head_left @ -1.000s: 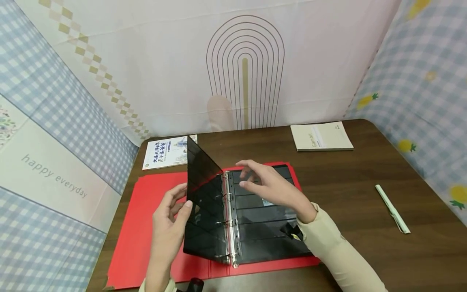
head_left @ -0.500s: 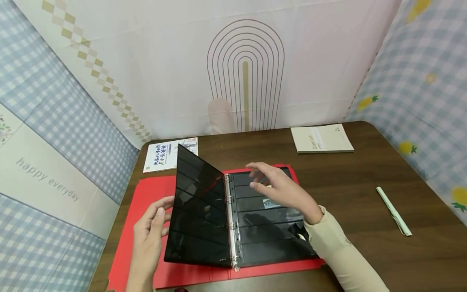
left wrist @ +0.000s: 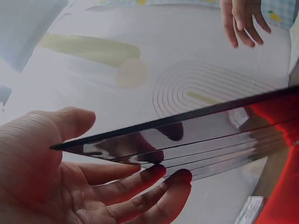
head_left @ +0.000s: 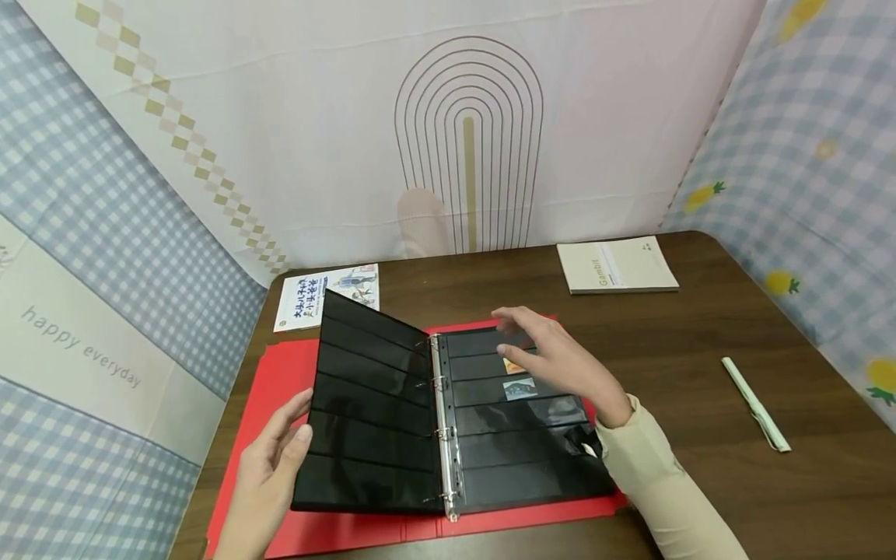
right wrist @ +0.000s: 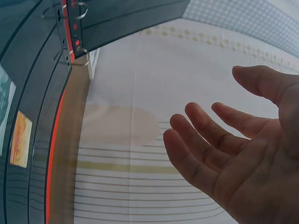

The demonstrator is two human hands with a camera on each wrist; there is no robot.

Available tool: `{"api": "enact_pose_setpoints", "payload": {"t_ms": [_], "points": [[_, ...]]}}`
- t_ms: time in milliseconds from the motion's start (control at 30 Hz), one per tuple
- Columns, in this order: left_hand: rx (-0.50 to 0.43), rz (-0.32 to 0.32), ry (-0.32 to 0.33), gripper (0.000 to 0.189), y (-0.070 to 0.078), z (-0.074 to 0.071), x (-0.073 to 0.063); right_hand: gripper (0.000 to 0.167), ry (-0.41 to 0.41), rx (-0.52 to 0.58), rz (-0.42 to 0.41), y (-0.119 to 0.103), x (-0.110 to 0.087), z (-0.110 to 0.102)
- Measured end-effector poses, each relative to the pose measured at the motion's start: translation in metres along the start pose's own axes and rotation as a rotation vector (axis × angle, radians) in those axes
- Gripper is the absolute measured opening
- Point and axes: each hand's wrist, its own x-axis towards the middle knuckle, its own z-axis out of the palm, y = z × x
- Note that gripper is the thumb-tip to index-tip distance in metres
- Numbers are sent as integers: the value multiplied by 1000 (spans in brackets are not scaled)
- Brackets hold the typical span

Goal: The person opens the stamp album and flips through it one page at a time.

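A red ring binder (head_left: 280,362) lies spread on the table with black pocketed stamp-album pages. My left hand (head_left: 262,474) is at the outer edge of a raised black page (head_left: 374,420). In the left wrist view, this page (left wrist: 201,126) runs between the thumb and relaxed fingers, without a pinch. Above the right-hand page (head_left: 490,447) hovers my right hand (head_left: 560,358), fingers loosely bent and holding nothing, also seen in the right wrist view (right wrist: 261,172). Below it sit an orange stamp (head_left: 514,364) and a blue-grey stamp (head_left: 519,389). Metal rings (head_left: 442,432) join the pages.
A white picture booklet (head_left: 297,299) lies behind the binder at left. At the back right is a cream "Gambit" notebook (head_left: 616,264). A pale green pen (head_left: 756,404) lies at right. A small black item (head_left: 582,441) sits by the right sleeve.
The raised page has swung left and lower with my left hand. My right hand has shifted slightly right, bringing the two stamps into fuller view.
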Motion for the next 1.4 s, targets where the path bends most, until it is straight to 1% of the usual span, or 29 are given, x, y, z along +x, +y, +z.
{"api": "enact_pose_setpoints", "payload": {"t_ms": [200, 433, 500, 567, 700, 767, 800, 967, 1033, 1133, 1233, 1333, 1400], "points": [[20, -81, 33, 46, -14, -5, 0, 51, 5, -30, 13, 7, -1, -6], [-3, -182, 37, 50, -28, -9, -2, 54, -2, -35, 44, 15, 0, -11], [5, -204, 42, 52, -33, -10, -3, 56, -8, -38, 60, 18, 0, -12], [19, -202, 67, 51, -39, -9, -3, 58, -17, -42, 79, 20, 1, -12], [31, -184, 143, 47, -52, -5, -4, 62, -26, -44, 119, 27, 1, -14], [25, -198, 162, 46, -58, -4, -3, 63, -24, -46, 138, 30, 1, -15], [26, -219, 165, 46, -60, -3, -3, 64, -23, -46, 147, 31, 2, -16], [51, -360, 128, 51, -68, -4, 1, 66, -41, -43, 176, 38, 3, -17], [57, -394, 125, 51, -70, -4, 2, 67, -48, -40, 184, 40, 3, -17], [62, -400, 164, 48, -75, -2, 3, 69, -58, -34, 201, 44, 3, -18], [73, -365, 225, 43, -81, 1, 4, 70, -64, -36, 216, 49, 3, -17], [78, -356, 265, 39, -86, 5, 6, 70, -66, -40, 230, 56, 4, -15], [87, -354, 280, 38, -89, 8, 7, 70, -74, -42, 239, 61, 4, -14]]}}
